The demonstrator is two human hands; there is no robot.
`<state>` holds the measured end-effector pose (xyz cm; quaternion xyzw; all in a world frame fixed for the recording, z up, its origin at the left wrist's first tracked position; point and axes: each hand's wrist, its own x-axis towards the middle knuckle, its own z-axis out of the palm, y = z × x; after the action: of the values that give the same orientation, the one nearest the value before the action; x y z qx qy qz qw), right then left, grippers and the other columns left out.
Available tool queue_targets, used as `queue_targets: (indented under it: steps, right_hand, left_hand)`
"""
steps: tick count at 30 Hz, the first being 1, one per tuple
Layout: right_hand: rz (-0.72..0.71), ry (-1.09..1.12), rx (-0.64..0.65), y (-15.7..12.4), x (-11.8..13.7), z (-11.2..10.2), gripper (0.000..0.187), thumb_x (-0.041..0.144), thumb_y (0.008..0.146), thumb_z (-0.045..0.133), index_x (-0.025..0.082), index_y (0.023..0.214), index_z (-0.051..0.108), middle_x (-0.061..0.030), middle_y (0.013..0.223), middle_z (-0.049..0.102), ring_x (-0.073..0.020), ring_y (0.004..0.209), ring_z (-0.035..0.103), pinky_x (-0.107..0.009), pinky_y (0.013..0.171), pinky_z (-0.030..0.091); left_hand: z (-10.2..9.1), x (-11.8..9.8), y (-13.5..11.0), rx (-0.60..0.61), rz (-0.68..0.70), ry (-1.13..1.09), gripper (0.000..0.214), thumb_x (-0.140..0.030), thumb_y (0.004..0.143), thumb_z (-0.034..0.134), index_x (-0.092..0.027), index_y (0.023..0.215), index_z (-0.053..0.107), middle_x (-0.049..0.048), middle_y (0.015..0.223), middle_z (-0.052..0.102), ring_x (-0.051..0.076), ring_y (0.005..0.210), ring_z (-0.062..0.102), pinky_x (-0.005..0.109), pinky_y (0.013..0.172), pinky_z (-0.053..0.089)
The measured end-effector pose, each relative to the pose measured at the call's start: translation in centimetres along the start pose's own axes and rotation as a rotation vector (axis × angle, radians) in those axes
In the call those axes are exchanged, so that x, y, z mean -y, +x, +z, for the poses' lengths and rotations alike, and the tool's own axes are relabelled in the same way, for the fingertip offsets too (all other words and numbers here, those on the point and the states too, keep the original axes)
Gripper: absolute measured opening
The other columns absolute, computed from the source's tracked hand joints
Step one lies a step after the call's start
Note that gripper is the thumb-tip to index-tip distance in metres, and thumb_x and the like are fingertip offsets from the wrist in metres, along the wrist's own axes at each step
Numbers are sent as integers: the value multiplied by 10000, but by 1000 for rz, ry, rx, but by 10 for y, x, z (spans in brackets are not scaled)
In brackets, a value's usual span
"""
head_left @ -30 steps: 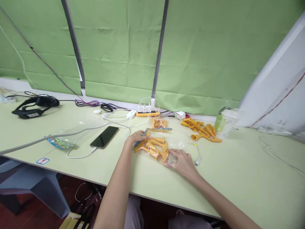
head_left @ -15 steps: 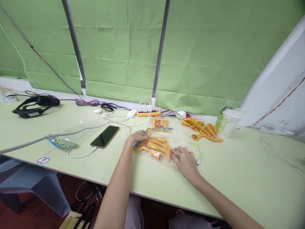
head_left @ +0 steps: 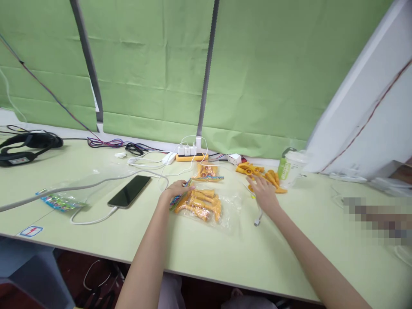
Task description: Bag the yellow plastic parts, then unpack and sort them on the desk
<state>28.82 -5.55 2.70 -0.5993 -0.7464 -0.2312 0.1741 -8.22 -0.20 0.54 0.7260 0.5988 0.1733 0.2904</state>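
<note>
A clear plastic bag with several orange cone-shaped toys lies on the pale green table in front of me. My left hand rests on the bag's coloured top edge, fingers curled over it. My right hand is stretched out flat, fingers apart, next to a loose pile of orange cone toys near the back of the table. It holds nothing. A second small bag of orange toys lies behind the first.
A black phone on a white cable lies left of the bag. Further off are a yellow power strip with chargers, a clear cup with a green label, a flat coloured packet and a black headset. A white cable end lies under my right wrist.
My right hand left the bag's right end and moved away and to the right, toward the loose orange toys. My left hand stayed on the bag. The view shifted right.
</note>
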Motion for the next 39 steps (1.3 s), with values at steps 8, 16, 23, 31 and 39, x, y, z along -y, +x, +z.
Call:
queue_targets:
  steps: [8,16,23,31,39]
  right_hand:
    - [1,-119,156,20,-65,35,264,37,757,455,194,810,661,-115,900,703,-257,953,594,-481,1004,293]
    - [-27,-25,-6,2,-58,-1,289,253,891,402,181,1004,658,-136,934,698,-265,918,585,-446,957,309]
    - [-157,302,206,-37,14,-43,306,438,876,458,285,962,708,-60,912,705,-235,902,601,-403,868,361]
    - [-28,471,276,-46,49,-37,308,449,881,451,293,956,706,-45,954,698,-238,943,590,-409,855,368]
    - [52,655,246,-37,84,-21,251,440,813,544,236,919,645,-26,896,672,-206,848,582,-367,860,396]
  left_hand:
    - [2,0,0,-36,35,1,710,-749,620,529,-160,1004,627,130,1119,657,272,1016,616,292,824,468]
    - [2,1,1,-28,26,-13,709,-742,634,522,-155,1021,616,144,1146,646,274,1022,612,303,835,466]
    - [1,-2,-2,-27,26,-10,691,-749,604,537,-174,977,622,131,1138,652,279,1024,612,308,846,464]
    - [2,-3,-4,-27,21,-20,717,-749,630,513,-160,1028,611,147,1154,641,280,1028,607,318,862,458]
    - [4,0,1,-29,4,-6,679,-736,636,518,-183,1019,614,115,1125,659,271,1018,618,286,822,471]
